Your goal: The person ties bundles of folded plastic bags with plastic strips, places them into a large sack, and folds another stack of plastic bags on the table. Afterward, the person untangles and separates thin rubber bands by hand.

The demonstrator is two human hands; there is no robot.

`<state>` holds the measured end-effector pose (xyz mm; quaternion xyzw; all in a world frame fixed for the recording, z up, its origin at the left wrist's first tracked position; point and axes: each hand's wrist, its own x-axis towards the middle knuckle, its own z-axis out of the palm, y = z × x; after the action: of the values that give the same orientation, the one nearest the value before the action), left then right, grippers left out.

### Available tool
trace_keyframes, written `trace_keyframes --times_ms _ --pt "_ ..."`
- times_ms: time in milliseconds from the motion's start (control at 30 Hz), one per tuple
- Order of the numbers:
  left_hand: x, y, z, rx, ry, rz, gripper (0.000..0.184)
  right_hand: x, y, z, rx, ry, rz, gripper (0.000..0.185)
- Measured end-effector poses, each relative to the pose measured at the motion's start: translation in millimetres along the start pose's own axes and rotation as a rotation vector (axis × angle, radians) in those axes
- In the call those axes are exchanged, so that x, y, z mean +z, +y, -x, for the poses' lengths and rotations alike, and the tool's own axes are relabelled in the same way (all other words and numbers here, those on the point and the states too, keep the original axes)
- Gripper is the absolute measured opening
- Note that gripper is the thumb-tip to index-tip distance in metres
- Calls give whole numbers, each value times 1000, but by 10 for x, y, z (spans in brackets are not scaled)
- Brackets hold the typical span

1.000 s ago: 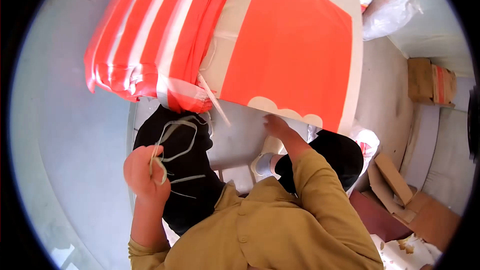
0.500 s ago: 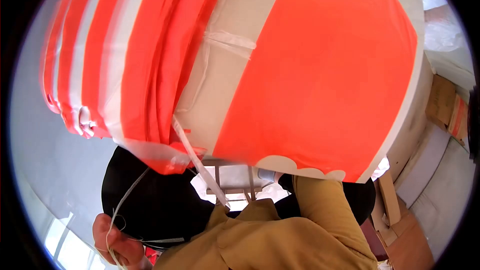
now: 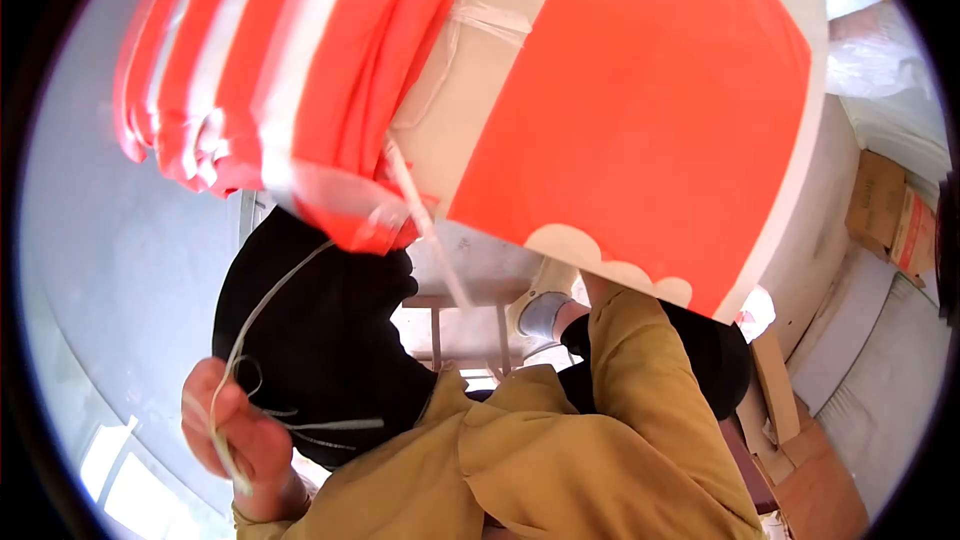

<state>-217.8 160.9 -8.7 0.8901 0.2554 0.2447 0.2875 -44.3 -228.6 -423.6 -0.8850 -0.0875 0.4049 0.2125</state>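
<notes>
My left hand (image 3: 235, 430) is closed around a thin pale string (image 3: 262, 305), low on the left above my thigh. One end of the string runs up toward the underside of a bundle of red-and-white striped plastic (image 3: 300, 60). My right forearm reaches under a red panel with a pale scalloped edge (image 3: 640, 110), which hides my right hand. A flat whitish strip (image 3: 418, 205) hangs down between the bundle and the panel. Another whitish strap (image 3: 490, 20) lies across the beige surface beside the panel.
Cardboard boxes (image 3: 877, 202) stand at the right, with opened cardboard (image 3: 820, 480) below them. Clear plastic bags (image 3: 880, 55) lie at the upper right. A stool frame (image 3: 470, 302) and my shoe (image 3: 540, 300) show between my legs.
My left hand has moved down and left, drawing the string out longer. My right hand has gone out of sight under the red panel. The view has shifted, and the bundle and panel appear larger.
</notes>
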Motion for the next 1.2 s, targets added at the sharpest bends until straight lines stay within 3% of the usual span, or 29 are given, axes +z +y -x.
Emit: trace_keyframes --times_ms 67,100,300,400,500,567,700,800,833,900,1000,1067,1200 --pt "57 -24 -37 165 4 189 9 9 -164 254 -74 -23 24 23" --pt "68 -16 -45 195 11 188 8 21 -253 398 -109 -44 39 22" --pt "41 8 -51 343 -58 272 23 -91 -626 907 -467 -130 159 24" --pt "36 64 -63 390 -19 203 26 -191 -774 968 -431 -129 321 27" --pt "-6 50 -34 369 -12 193 26 44 -240 714 -480 97 312 35" --pt "-27 4 -8 342 -29 185 19 -65 -188 655 -506 136 488 39" --pt "-119 -130 75 324 -55 99 12 -173 120 387 -277 197 7 42" --pt "-218 -201 126 245 -121 87 17 -185 267 134 -20 222 -35 42" --pt "-266 -139 128 90 -148 156 18 -179 309 24 36 218 -41 42" --pt "-157 -57 81 -47 -29 90 22 -126 382 -161 124 208 -49 42" --pt "-276 -156 57 -163 11 263 34 -32 398 -407 205 183 -33 42" --pt "-269 -104 101 -109 61 -198 35 39 381 -542 246 163 -14 42" --pt "-171 87 -54 -338 -60 169 43 121 324 -663 292 143 17 42"
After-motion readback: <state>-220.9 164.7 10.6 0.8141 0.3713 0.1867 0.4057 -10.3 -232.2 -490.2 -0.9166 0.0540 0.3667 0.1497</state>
